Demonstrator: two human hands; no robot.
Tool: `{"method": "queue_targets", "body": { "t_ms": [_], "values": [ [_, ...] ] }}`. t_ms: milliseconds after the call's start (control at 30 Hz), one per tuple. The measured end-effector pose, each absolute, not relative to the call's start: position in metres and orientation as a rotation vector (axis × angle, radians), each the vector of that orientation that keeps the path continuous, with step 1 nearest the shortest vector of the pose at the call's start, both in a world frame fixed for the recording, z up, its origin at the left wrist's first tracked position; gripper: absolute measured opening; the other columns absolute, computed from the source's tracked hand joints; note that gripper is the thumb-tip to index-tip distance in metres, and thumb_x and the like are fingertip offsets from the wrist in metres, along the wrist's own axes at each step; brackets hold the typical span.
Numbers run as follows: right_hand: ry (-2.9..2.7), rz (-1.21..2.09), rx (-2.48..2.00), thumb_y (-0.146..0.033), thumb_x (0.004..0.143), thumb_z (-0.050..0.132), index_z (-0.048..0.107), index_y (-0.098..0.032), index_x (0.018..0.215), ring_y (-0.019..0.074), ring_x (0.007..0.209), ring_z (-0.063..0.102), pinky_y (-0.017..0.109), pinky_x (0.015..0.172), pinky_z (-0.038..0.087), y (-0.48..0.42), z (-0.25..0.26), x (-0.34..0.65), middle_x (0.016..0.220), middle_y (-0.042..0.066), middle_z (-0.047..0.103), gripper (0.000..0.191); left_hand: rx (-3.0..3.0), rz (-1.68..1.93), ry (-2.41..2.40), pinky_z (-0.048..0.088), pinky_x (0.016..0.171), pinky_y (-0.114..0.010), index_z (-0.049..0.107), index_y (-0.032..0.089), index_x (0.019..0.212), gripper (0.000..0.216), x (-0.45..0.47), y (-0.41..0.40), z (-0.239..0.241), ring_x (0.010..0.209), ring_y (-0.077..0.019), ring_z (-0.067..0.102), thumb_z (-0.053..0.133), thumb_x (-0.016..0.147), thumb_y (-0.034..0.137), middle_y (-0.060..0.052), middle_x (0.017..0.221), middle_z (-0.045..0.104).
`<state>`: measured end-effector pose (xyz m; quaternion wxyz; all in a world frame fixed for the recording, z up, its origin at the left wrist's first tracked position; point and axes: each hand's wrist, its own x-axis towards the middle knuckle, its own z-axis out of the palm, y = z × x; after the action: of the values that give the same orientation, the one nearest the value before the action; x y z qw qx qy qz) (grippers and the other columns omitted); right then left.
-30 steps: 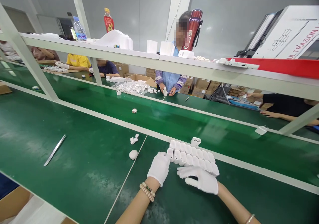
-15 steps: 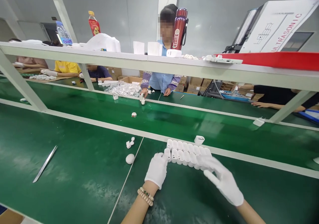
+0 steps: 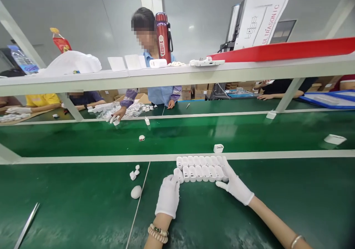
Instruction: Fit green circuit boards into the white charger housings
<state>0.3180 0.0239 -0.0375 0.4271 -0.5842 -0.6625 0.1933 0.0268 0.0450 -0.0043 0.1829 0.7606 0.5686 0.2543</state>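
Gloved Hands Flank Two Rows of White Casings

Seen from the head camera, a left hand (image 3: 168,196) in a white glove pinches the end casing (image 3: 177,176) at the near row's left, while a right hand (image 3: 235,186), thumb and fingers spread, borders the opposite end. The casings (image 3: 199,173) stand upright on a green workbench (image 3: 97,219), their rows side by side, just short of a pale rail (image 3: 263,155). Tweezers (image 3: 27,225) lie well apart, at lower left.

Above, a machine panel (image 3: 260,20) carries the clearest lettering in sight: "ULTRASONIC", in red, running up its edge beside a line drawing. On the shelf (image 3: 155,79), a red flask (image 3: 163,38) bears a pale emblem (too small to read); a blue-labelled bottle (image 3: 23,60) and a red-labelled bottle (image 3: 61,42) show print that cannot be made out. Across the line, a co-worker in blue (image 3: 161,94) reaches toward white parts.
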Motion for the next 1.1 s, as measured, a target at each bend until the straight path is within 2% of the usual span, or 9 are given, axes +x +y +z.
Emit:
{"method": "queue_targets", "body": {
  "t_ms": [67,267,567,767,900,1000,1100],
  "values": [
    [-1.639,0.481,-1.446,-0.035,0.092,0.057,0.049,-0.020,0.131,0.0267,0.117,0.053,0.051,0.097,0.046,0.025,-0.035,0.317,0.136,0.011,0.049,0.043,2.145,0.730,1.601,0.043,0.097,-0.037,0.065,0.018,0.108,0.029,0.027,0.047,-0.008,0.108,-0.0225,0.054,0.040,0.094,0.019,-0.011,0.116,0.059],
    [-1.585,0.457,-1.429,-0.033,0.093,0.057,0.053,-0.019,0.125,0.0237,0.111,0.057,0.046,0.092,0.049,0.028,-0.030,0.318,0.129,0.009,0.054,0.036,2.127,0.773,1.585,0.044,0.096,-0.039,0.065,0.017,0.107,0.030,0.022,0.051,-0.016,0.106,-0.0241,0.054,0.040,0.092,0.021,-0.012,0.114,0.059],
    [-1.543,0.443,-1.419,-0.034,0.093,0.056,0.055,-0.019,0.123,0.0224,0.108,0.058,0.043,0.090,0.051,0.028,-0.033,0.310,0.127,0.009,0.055,0.033,2.013,0.867,1.573,0.047,0.091,-0.040,0.063,0.020,0.104,0.029,0.018,0.052,-0.014,0.103,-0.0252,0.057,0.039,0.092,0.030,-0.011,0.112,0.060],
    [-1.573,0.479,-1.400,-0.036,0.093,0.055,0.055,-0.021,0.124,0.0233,0.111,0.056,0.045,0.093,0.049,0.029,-0.037,0.308,0.130,0.009,0.053,0.034,1.850,0.946,1.673,0.044,0.095,-0.044,0.057,0.016,0.113,0.037,0.008,0.051,-0.015,0.105,-0.0275,0.059,0.041,0.089,0.038,-0.016,0.120,0.058],
    [-1.604,0.505,-1.382,-0.035,0.093,0.056,0.054,-0.020,0.126,0.0240,0.113,0.055,0.046,0.094,0.048,0.032,-0.035,0.312,0.132,0.010,0.052,0.036,1.776,0.941,1.597,0.048,0.091,-0.038,0.055,0.019,0.111,0.037,0.006,0.043,0.004,0.098,-0.0234,0.063,0.040,0.091,0.046,-0.010,0.111,0.064],
    [-1.631,0.543,-1.404,-0.036,0.092,0.057,0.047,-0.021,0.134,0.0270,0.120,0.052,0.050,0.098,0.046,0.031,-0.038,0.313,0.138,0.011,0.047,0.045,1.792,0.952,1.444,0.045,0.096,-0.037,0.053,0.020,0.117,0.037,0.009,0.040,0.019,0.103,-0.0218,0.061,0.044,0.092,0.045,-0.008,0.112,0.064],
    [-1.648,0.618,-1.455,-0.034,0.090,0.057,0.021,-0.024,0.149,0.0286,0.135,0.039,0.048,0.108,0.038,0.028,-0.044,0.312,0.149,0.014,0.035,0.070,1.794,0.997,1.385,0.042,0.099,-0.038,0.052,0.019,0.119,0.038,0.007,0.045,0.021,0.106,-0.0225,0.060,0.045,0.091,0.045,-0.009,0.115,0.063]
  ]
}}
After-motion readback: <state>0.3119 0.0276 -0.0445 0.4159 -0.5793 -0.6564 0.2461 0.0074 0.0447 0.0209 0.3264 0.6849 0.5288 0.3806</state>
